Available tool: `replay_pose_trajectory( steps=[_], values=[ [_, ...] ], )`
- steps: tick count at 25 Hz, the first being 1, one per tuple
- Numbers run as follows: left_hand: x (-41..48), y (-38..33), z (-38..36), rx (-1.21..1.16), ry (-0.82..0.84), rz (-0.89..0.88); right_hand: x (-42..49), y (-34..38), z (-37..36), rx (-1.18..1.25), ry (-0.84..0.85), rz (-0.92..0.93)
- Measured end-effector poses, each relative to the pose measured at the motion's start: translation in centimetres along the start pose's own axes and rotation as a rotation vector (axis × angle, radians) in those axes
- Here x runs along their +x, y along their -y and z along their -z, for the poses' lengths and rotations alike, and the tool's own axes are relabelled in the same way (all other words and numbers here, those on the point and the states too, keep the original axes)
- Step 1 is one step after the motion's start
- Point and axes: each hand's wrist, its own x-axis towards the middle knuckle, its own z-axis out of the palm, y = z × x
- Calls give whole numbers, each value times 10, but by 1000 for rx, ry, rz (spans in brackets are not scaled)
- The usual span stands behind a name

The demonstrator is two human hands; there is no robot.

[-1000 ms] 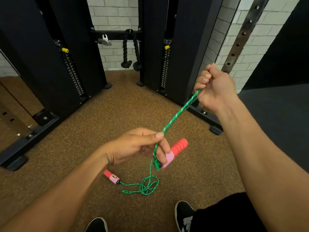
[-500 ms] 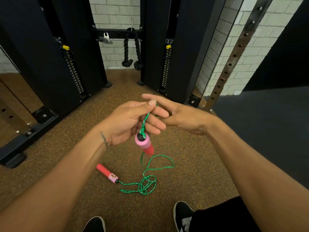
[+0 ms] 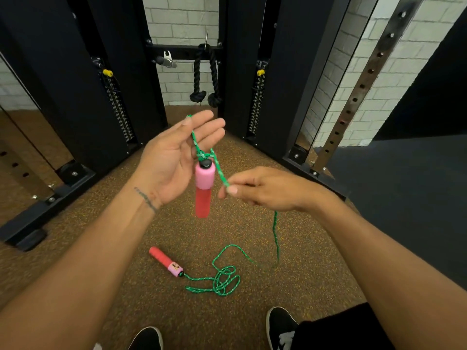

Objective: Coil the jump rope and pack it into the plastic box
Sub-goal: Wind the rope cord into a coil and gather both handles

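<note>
A gym. Black cable-machine towers (image 3: 75, 79) with weight stacks (image 3: 117, 107) and yellow selector pins (image 3: 108, 72) stand on speckled rubber floor (image 3: 290, 248). A black triceps rope (image 3: 206, 77) hangs between them; a perforated rack upright (image 3: 364, 82) leans before white brick wall (image 3: 182, 18).

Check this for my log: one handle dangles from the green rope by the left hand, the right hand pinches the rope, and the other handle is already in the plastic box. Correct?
Not quite. The head view shows the other handle lying on the speckled floor, and no plastic box is in view. The rest holds: one handle dangles from the green rope by the left hand, and the right hand pinches the rope.
</note>
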Motion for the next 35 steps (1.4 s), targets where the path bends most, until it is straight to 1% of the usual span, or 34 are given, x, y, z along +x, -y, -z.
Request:
replay_pose_trajectory(
  steps=[2,3,4,5,6,7,8,10,11,15,18,22,23,26,29,32,35],
  values=[
    [0,11,-3,192,-33,27,0,21,-3,-106,17,120],
    [-2,16,-5,355,-7,39,-2,27,-2,-75,-4,163],
    [-5,20,-7,503,49,56,-3,30,0,28,-40,192],
    [-8,24,-11,580,111,83,-5,31,4,186,-92,206],
    [-12,28,-15,571,159,134,-7,30,8,362,-163,202],
    [-16,29,-20,492,193,201,-7,24,12,515,-243,181],
    [-19,29,-25,397,224,253,-6,17,17,602,-326,157],
    [-21,27,-29,268,280,280,-4,4,22,630,-444,122],
    [-21,24,-28,242,302,270,-3,0,22,639,-467,112],
    [-21,20,-22,170,389,206,1,-3,19,687,-456,100],
    [-16,25,-19,168,428,150,2,-2,19,700,-438,100],
    [-14,27,-21,388,424,135,1,-1,19,732,-438,125],
    [-14,28,-21,407,423,134,1,-2,19,722,-439,128],
    [-14,27,-21,347,420,126,3,-7,17,718,-460,99],
    [-15,26,-22,265,431,111,6,-8,14,740,-430,57],
    [-16,26,-23,188,440,89,8,-10,14,703,-405,-4],
    [-16,22,-20,148,435,121,9,-13,12,681,-367,-15]
  ],
)
